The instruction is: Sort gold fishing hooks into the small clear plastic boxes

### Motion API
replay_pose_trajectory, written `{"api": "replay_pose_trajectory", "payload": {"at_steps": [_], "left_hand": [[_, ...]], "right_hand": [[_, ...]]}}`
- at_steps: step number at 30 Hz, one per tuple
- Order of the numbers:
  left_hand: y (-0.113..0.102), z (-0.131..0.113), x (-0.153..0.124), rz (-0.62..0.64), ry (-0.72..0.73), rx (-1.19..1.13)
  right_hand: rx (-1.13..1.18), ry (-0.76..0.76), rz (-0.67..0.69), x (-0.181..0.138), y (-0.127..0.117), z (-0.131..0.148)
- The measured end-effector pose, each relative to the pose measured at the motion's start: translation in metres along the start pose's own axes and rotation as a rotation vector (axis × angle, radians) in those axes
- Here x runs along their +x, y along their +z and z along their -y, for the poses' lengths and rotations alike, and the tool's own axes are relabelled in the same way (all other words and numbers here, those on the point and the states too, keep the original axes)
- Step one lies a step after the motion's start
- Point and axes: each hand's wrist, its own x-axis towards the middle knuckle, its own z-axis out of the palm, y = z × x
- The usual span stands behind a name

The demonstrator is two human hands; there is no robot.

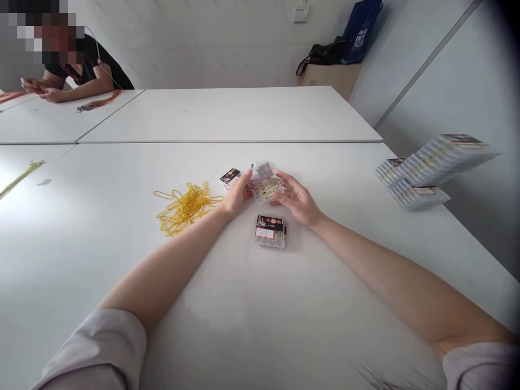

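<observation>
Between my two hands is a small clear plastic box (266, 190) with its lid up and small yellowish pieces inside, too small to name. My left hand (239, 194) grips the box's left side, thumb on top. My right hand (298, 199) closes around its right side. Nearer to me lie stacked clear boxes (270, 232) with black printed labels and a white, red-edged sticker. A black and white printed card (230, 176) sits just behind my left hand. Left of that hand is a loose pile of yellow rubber bands (187, 208).
Tall stacks of similar boxes (434, 165) stand at the right table edge. A yellow-green bundle (24, 176) lies at far left. Across the table a person (85, 70) handles reddish strands, with another reddish bundle (99, 102) nearby. Bags (337, 49) rest on a carton behind.
</observation>
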Motion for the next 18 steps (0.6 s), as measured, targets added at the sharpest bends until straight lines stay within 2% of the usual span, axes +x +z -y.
{"api": "replay_pose_trajectory", "payload": {"at_steps": [4,10,14,18], "left_hand": [[0.003,-0.008,0.003,-0.075,-0.012,-0.105],[0.001,-0.010,0.007,-0.290,0.046,-0.235],[-0.006,-0.003,0.010,-0.285,0.026,-0.207],[-0.012,0.000,0.013,-0.283,-0.011,-0.142]], "right_hand": [[0.061,0.069,0.064,0.001,-0.003,0.004],[0.063,0.138,0.083,0.003,-0.007,0.007],[0.036,0.221,0.208,0.003,-0.009,0.009],[0.034,0.274,0.276,0.002,-0.009,0.013]]}}
